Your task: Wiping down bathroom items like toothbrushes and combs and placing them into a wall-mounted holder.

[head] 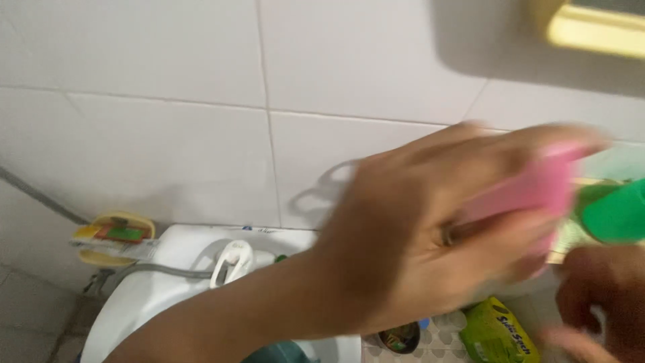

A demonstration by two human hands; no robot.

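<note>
Heavy motion blur; I can't make out much at right edge. Right hand (594, 302) cut off by frame, grip unreadable. Left hand (430, 222) wrapped around flat pink rectangular object (531, 188), fingers over top edge, thumb beneath. Green plastic container (615, 212) just beside pink object, partly cropped. Lower: green printed pouch (497, 333). Farther: white toilet tank (175, 269), white tiled wall (168, 101).
</note>
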